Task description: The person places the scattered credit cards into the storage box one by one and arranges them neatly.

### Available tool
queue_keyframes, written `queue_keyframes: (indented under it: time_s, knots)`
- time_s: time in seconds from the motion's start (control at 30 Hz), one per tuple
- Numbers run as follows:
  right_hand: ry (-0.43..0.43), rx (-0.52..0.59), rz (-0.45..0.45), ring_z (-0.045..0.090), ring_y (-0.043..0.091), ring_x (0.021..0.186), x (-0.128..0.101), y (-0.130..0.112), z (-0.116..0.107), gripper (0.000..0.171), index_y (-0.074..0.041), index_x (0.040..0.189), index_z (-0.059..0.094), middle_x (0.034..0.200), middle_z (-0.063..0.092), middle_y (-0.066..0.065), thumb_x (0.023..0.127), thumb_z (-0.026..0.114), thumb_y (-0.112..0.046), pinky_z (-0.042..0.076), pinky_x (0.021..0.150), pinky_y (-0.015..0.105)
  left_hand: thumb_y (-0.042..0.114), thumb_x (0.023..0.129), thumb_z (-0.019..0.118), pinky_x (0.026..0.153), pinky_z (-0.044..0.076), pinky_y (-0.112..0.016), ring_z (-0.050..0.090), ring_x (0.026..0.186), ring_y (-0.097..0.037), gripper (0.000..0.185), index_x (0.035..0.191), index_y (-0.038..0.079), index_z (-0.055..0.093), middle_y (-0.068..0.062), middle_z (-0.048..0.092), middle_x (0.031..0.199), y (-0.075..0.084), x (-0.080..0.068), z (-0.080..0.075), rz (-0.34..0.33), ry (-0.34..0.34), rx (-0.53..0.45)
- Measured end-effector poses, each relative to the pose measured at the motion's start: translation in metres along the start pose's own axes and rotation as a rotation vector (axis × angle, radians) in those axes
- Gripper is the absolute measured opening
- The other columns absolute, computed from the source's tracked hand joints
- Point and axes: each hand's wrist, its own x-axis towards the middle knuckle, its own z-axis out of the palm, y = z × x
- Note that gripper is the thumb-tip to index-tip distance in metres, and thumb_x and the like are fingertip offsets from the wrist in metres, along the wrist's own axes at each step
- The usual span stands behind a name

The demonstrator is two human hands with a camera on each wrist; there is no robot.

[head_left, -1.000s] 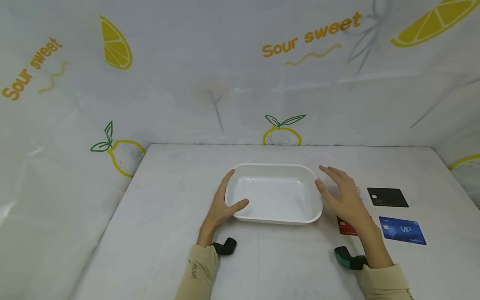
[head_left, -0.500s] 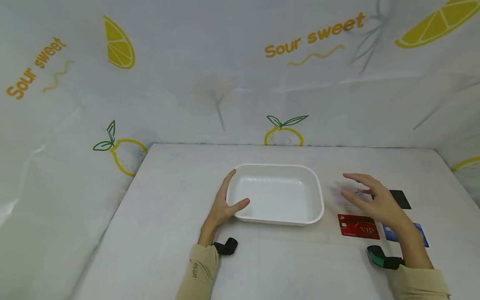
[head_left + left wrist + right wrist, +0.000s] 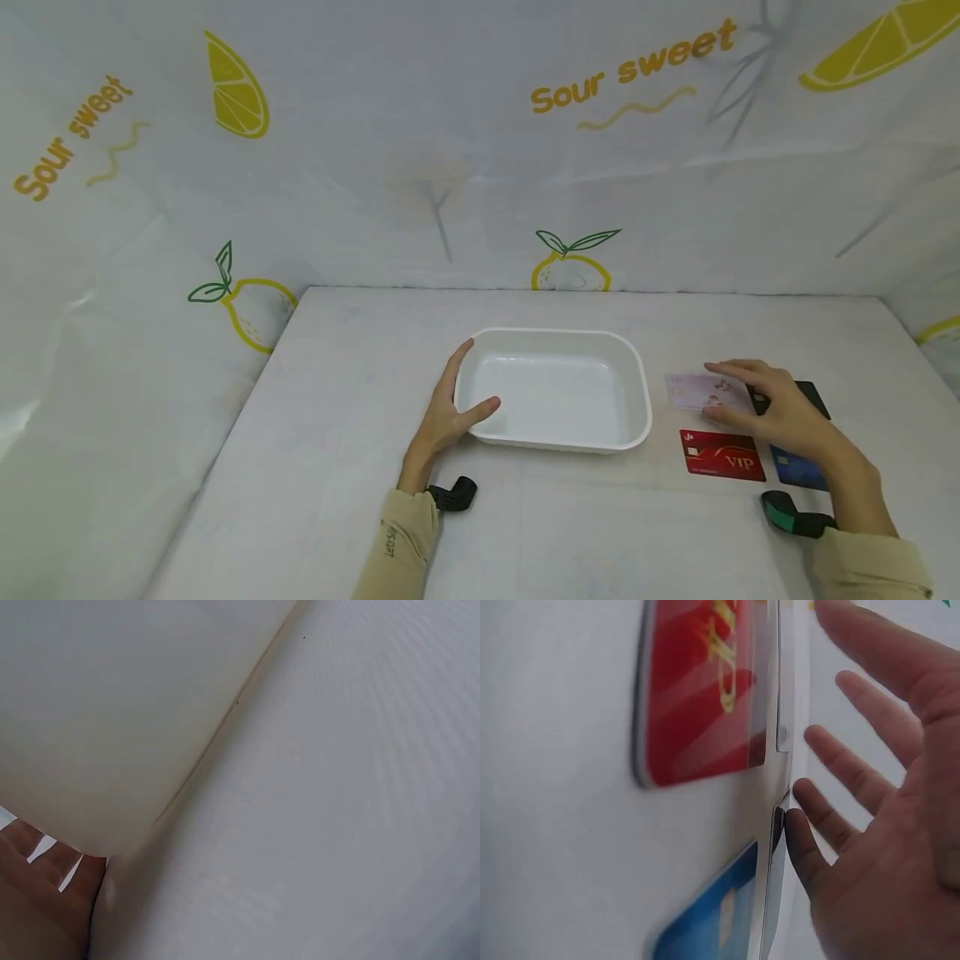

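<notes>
A white rectangular tray stands on the table in the head view. My left hand holds its left end, thumb over the rim and fingers along the outer wall. The left wrist view shows those fingers beside the tray's wall. My right hand hovers over the right end of a pale pink card, thumb and fingers spread apart. It partly covers a black card and a blue card. A red VIP card lies in front of the pink one.
The white-covered table ends at a back edge against a sheet with lemon prints. Black wrist devices sit on both wrists. The cards lie flat, close to the tray's right side.
My right hand has moved right, from beside the tray's right rim to over the pink card, uncovering the red card. The left hand and tray have stayed in place.
</notes>
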Motion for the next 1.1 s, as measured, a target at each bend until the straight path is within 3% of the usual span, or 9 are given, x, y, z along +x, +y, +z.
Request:
queue_keyframes:
  time_s: [0.23,0.57,0.9,1.1]
  knots:
    - [-0.05,-0.06,0.035,0.034,0.058,0.125,0.002,0.005,0.001,0.074,0.001,0.14,0.057,0.14,0.044,0.034,0.08,0.087,-0.029,0.033,0.091,0.08,0.049,0.082,0.079,0.119,0.031,-0.059,0.042,0.145,-0.032,0.101,0.163,0.023,0.024,-0.008,0.034,0.166,-0.001,0.001,0.001,0.003,0.0,-0.002]
    - [-0.09,-0.072,0.063,0.033,0.058,0.124,0.003,0.011,0.001,0.075,0.005,0.141,0.055,0.139,0.041,0.035,0.082,0.085,-0.029,0.034,0.092,0.08,0.042,0.084,0.079,0.11,0.041,-0.055,0.053,0.13,-0.034,0.098,0.163,0.023,0.024,-0.012,0.04,0.161,-0.002,0.0,-0.001,0.0,-0.017,-0.021]
    - [-0.11,-0.064,0.077,0.03,0.061,0.125,0.008,0.008,-0.001,0.064,0.003,0.137,0.059,0.137,0.038,0.038,0.086,0.084,-0.026,0.032,0.094,0.081,0.063,0.076,0.08,0.116,0.033,-0.059,0.045,0.14,-0.032,0.112,0.164,0.028,0.021,-0.007,0.034,0.165,-0.005,0.001,-0.003,0.001,-0.02,0.023]
    - [-0.127,-0.096,0.11,0.031,0.061,0.123,0.011,0.007,-0.001,0.065,0.0,0.137,0.057,0.137,0.037,0.04,0.085,0.084,-0.029,0.035,0.093,0.082,0.071,0.068,0.082,0.122,0.024,-0.06,0.031,0.152,-0.031,0.122,0.164,0.033,0.017,-0.004,0.025,0.169,-0.003,0.001,-0.006,-0.011,-0.051,0.058]
